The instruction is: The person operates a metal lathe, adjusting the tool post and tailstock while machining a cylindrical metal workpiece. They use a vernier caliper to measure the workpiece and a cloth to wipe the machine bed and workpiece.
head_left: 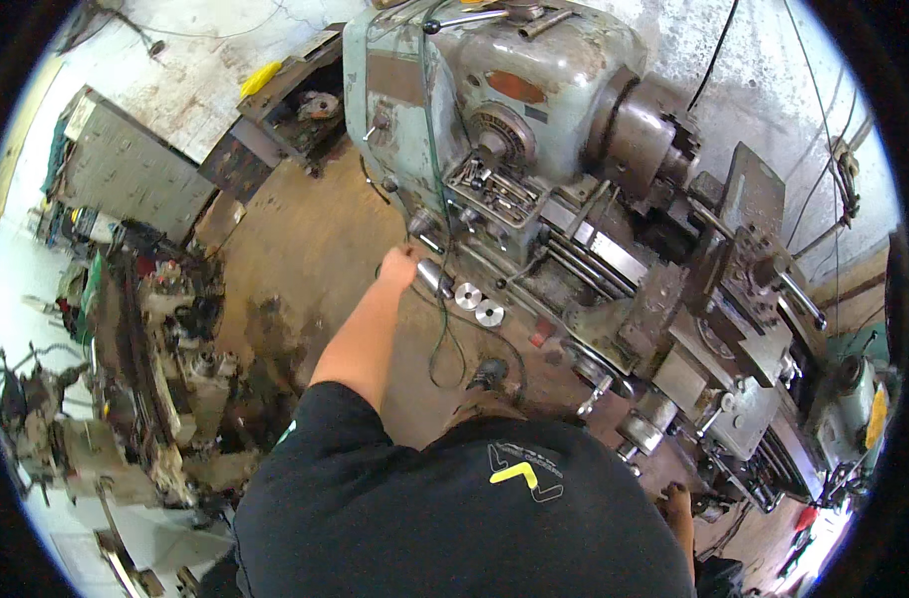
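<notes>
My left arm reaches forward over the floor, and my left hand (398, 269) is closed, its fingers curled. Right beside it is a silver metal cylinder (433, 277); whether the hand grips this or something smaller is hidden. Two round metal discs with centre holes, a nearer one (489, 313) and a farther one (467, 296), lie just right of the cylinder. A green cable (442, 339) hangs past the hand and loops below it. Low at the right, my right hand (677, 495) shows partly beside my body, near the lathe; its fingers are dark and unclear.
A large grey-green lathe (394, 110) runs from top centre to lower right, with its chuck (639, 130), a tray of small tools (499, 194) and a handwheel (596, 394). Another greasy machine (165, 369) stands left. A grey cabinet (135, 164) is at the far left.
</notes>
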Demonstrator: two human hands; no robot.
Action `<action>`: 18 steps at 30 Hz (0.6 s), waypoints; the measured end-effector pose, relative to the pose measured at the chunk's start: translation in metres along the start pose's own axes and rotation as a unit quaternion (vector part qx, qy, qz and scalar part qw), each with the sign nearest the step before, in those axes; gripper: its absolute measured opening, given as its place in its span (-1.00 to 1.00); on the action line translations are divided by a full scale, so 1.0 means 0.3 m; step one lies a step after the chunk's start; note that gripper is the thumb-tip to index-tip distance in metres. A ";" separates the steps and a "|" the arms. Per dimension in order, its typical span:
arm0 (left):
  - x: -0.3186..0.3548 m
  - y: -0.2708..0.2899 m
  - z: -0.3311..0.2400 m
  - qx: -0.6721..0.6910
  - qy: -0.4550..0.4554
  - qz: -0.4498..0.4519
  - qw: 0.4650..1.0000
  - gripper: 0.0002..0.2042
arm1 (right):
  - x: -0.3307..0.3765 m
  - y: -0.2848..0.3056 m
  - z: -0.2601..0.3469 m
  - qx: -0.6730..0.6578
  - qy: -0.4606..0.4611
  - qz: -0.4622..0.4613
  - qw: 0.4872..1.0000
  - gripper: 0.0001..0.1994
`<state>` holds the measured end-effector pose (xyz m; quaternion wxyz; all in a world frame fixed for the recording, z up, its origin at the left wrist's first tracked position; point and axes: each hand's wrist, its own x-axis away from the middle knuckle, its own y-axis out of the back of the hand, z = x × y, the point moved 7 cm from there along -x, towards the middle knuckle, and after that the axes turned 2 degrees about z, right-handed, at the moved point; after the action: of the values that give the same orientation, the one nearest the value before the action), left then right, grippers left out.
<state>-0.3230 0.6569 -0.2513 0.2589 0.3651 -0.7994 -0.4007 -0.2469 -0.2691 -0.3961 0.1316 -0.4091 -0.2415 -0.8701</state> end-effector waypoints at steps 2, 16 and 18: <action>-0.219 0.064 0.000 -0.048 -0.032 -0.040 0.998 -0.66 | 0.072 -0.069 -0.049 -0.063 0.029 0.013 0.997 -0.69; -1.061 0.407 -0.013 -0.124 -0.071 -0.114 0.983 -0.49 | 0.362 -0.490 -0.166 -0.025 -0.160 0.004 0.987 -0.58; -1.081 0.428 -0.029 -0.127 -0.088 -0.124 0.980 -0.48 | 0.374 -0.510 -0.217 -0.021 -0.158 0.007 0.987 -0.56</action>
<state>-0.1710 0.9626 -0.1794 0.1802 0.3889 -0.7101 -0.5586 -0.4251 -0.1770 -0.3927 0.0890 -0.5454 -0.2382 -0.7987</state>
